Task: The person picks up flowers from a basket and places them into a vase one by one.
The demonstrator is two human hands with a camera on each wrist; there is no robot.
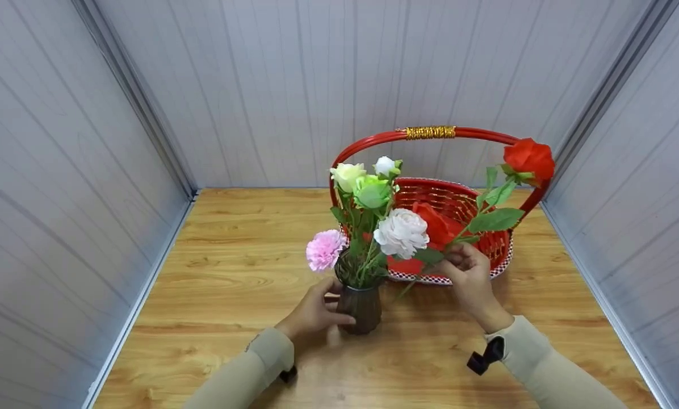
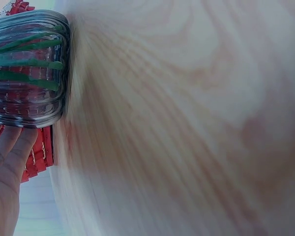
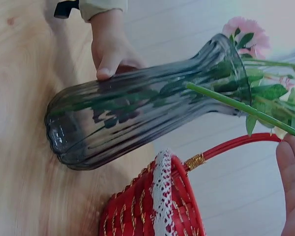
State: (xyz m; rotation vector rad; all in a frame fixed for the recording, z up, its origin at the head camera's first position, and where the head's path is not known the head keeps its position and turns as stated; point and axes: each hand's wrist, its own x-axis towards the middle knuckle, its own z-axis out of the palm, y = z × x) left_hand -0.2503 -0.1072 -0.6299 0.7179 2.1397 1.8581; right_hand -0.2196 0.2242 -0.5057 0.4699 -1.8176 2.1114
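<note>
A ribbed dark glass vase (image 1: 360, 309) stands upright on the wooden table. Several flowers fill it, among them a pink carnation (image 1: 325, 250), a white peony (image 1: 402, 233) and a green rose (image 1: 372, 192). My left hand (image 1: 317, 311) grips the vase's left side, thumb across the front; in the left wrist view its fingers (image 2: 20, 147) lie against the glass. To the right of the vase, my right hand (image 1: 471, 275) pinches the stem of a red rose (image 1: 529, 159), which tilts up to the right. The stem's lower end (image 3: 211, 93) is outside the vase, in front of it.
Behind the vase and right hand stands a red woven basket (image 1: 501, 253) with white lace trim and a tall arched handle (image 1: 368, 140) wrapped in gold. Another red flower (image 1: 439, 224) lies inside it. Pale panel walls (image 1: 248, 102) enclose the table (image 1: 231, 267) at the back and both sides.
</note>
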